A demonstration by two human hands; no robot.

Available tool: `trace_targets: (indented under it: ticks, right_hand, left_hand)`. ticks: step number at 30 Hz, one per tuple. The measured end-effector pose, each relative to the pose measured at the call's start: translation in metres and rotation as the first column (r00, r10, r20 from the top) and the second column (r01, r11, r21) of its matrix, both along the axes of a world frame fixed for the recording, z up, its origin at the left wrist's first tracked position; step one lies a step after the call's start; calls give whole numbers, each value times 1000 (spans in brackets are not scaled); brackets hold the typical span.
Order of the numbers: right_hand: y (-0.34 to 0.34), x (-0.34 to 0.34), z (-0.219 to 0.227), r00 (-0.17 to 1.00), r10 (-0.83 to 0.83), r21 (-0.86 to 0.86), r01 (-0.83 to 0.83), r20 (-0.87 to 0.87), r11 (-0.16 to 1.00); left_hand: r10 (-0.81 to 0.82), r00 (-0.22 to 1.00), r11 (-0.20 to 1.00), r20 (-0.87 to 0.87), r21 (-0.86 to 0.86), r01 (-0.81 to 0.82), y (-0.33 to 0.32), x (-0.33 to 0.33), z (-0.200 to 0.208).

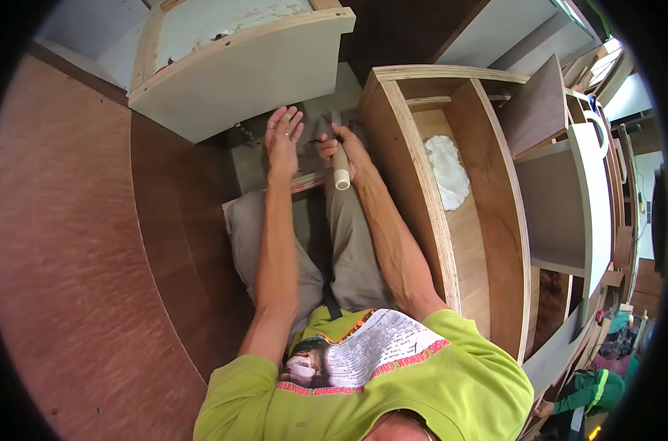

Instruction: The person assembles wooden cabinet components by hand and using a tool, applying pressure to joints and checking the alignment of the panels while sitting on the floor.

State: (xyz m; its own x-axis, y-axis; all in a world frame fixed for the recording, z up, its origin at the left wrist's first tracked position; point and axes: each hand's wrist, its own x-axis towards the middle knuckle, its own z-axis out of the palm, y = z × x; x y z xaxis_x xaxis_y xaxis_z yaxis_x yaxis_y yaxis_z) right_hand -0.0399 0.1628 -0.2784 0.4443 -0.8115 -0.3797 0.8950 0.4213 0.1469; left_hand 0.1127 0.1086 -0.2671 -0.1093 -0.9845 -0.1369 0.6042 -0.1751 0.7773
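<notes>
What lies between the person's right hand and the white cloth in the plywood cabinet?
In the head view, only the cabinet's plywood side wall stands between the right hand, which grips a pale tool handle, and the white cloth inside.

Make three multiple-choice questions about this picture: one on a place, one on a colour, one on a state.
1. Where does the white cloth lie?
A. inside the open plywood cabinet
B. on the person's lap
C. on the pale panel

2. What colour is the shirt?
A. red
B. lime green
C. black

3. How is the left hand?
A. closed in a fist
B. holding the cloth
C. open, fingers spread

Answers: 1 A, it rests on the cabinet's inner board. 2 B, the sleeves are bright green. 3 C, the fingers are stretched; the right hand grips a pale wooden handle.
</notes>
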Motion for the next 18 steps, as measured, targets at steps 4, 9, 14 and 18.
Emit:
trace_targets:
  ticks: [4, 9, 14, 18]
  right_hand:
    - [6, 30, 28, 671, -195, -101, 177, -715, 979]
    - [13, 107, 39, 583, -160, -139, 81, -797, 987]
    - [5, 175, 25, 692, -267, -308, 67, -671, 949]
    - [-4, 186, 34, 688, -307, -310, 124, -657, 942]
  left_hand:
    - [199, 852, 927, 485, -376, -2, -18, 63, 86]
    - [671, 586, 662, 454, -722, -198, -64, 109, 208]
    - [819, 221, 482, 529, -845, 233, -80, 126, 245]
    - [782, 308, 513, 541, -841, 173, -103, 122, 259]
